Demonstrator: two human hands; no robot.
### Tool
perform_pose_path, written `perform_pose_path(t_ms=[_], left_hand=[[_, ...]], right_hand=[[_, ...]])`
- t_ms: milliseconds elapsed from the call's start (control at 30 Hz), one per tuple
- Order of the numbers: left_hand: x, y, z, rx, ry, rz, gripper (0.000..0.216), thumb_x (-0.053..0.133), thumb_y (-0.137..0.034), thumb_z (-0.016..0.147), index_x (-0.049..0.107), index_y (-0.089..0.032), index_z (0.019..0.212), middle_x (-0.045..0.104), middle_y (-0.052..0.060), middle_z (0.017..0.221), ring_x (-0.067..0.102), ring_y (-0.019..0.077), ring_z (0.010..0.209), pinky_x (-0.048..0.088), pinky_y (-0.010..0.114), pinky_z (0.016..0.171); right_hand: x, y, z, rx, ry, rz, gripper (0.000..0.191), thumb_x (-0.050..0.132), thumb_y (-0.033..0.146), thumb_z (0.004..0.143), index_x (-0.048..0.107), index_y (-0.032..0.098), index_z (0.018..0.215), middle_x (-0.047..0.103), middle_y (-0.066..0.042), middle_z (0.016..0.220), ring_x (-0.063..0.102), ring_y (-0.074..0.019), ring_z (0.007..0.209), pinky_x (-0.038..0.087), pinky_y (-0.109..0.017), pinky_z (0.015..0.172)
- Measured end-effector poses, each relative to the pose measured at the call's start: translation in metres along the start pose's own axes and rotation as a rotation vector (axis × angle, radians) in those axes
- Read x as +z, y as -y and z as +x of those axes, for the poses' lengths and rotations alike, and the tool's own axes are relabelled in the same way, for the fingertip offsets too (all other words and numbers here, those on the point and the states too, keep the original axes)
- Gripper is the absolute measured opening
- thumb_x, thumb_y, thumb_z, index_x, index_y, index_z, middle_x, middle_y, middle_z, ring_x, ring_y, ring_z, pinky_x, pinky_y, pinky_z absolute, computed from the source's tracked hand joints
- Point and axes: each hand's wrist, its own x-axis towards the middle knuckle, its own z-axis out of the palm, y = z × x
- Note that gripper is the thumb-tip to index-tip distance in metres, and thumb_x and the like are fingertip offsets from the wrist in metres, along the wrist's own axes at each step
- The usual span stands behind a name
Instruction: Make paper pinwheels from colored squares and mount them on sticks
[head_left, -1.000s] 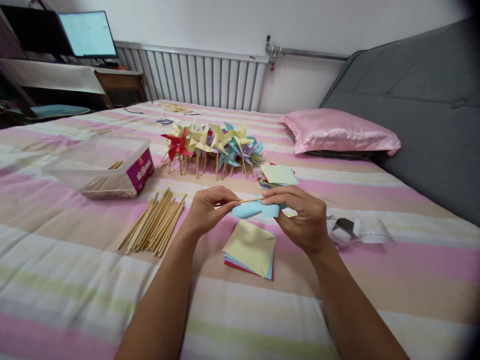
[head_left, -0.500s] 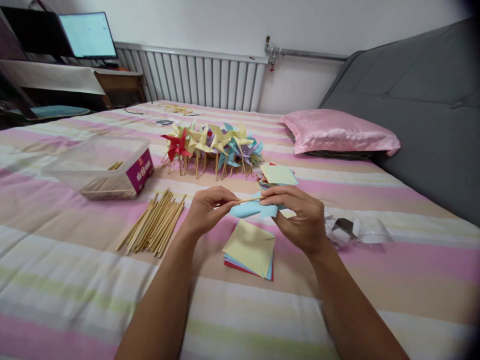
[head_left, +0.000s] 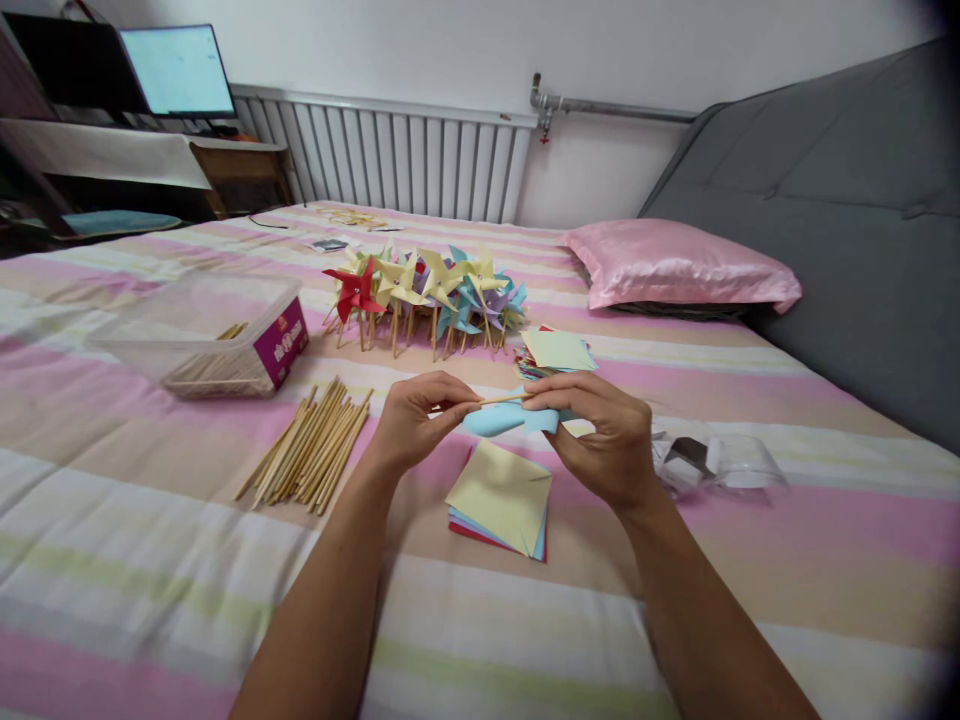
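left hand [head_left: 424, 418]: thumb and index finger pinch one end of the stick [head_left: 502, 400], which lies nearly level between the hands; right hand [head_left: 604, 435]: thumb and fingers pinch the blue paper [head_left: 491, 421], the fingertips covering the other end of the stick; whether stick and paper are joined there cannot be told; the paper sits just below the stick, its curled part reaching from the right hand toward the left fingertips; the sheets [head_left: 501, 490], yellow uppermost, lie on the bed [head_left: 465, 620] below the paper, between the forearms; loose sticks [head_left: 311, 450] lie left of the left hand, near the tub [head_left: 283, 345]; pinwheels [head_left: 435, 285] are grouped beyond both hands; a second stack [head_left: 561, 350] lies just beyond the right hand.
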Motion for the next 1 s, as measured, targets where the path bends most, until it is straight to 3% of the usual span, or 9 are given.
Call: perform_pose_path(t_ms=[1000], left_hand=[[0.0021, -0.0023, -0.0001, -0.053, -0.010, -0.038, 0.008, 0.073, -0.024, 0.074, 0.075, -0.018, 0.076, 0.071, 0.008, 0.073, 0.065, 0.0165, 0.068, 0.051, 0.026, 0.061]], right_hand=[[-0.0027, -0.0004, 0.0004, -0.015, -0.013, -0.022, 0.018, 0.061, 0.009, 0.078, 0.070, 0.023, 0.084, 0.073, -0.005, 0.090, 0.069, -0.0179, 0.085, 0.057, -0.034, 0.080]])
